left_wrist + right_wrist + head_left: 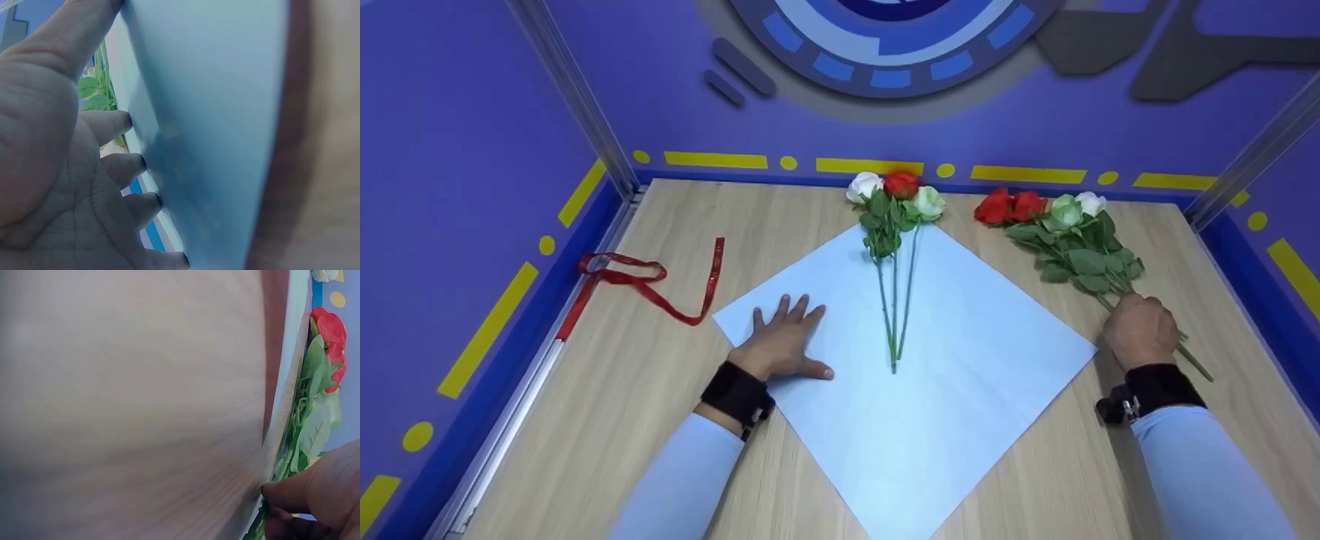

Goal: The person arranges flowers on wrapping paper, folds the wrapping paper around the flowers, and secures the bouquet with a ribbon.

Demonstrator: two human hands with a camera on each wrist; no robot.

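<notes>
A square sheet of pale wrapping paper (960, 420) lies cornerwise on the table. My left hand (784, 341) rests on its left part with fingers spread; in the left wrist view the fingertips (138, 163) touch the paper. Three artificial roses, white (865, 187), red (901, 184) and pale green (928, 203), lie on the paper's upper part, stems toward me. At the right, my right hand (1142, 331) grips the stems of a second group of roses (1091, 255), with red, pale green and white heads. The right wrist view shows thumb and fingers around those stems (259, 523).
A red ribbon (649, 289) lies loosely looped on the left of the wooden table (607, 420), one end at the table's left edge. Blue panels with yellow marks (870, 166) stand along the back and both sides.
</notes>
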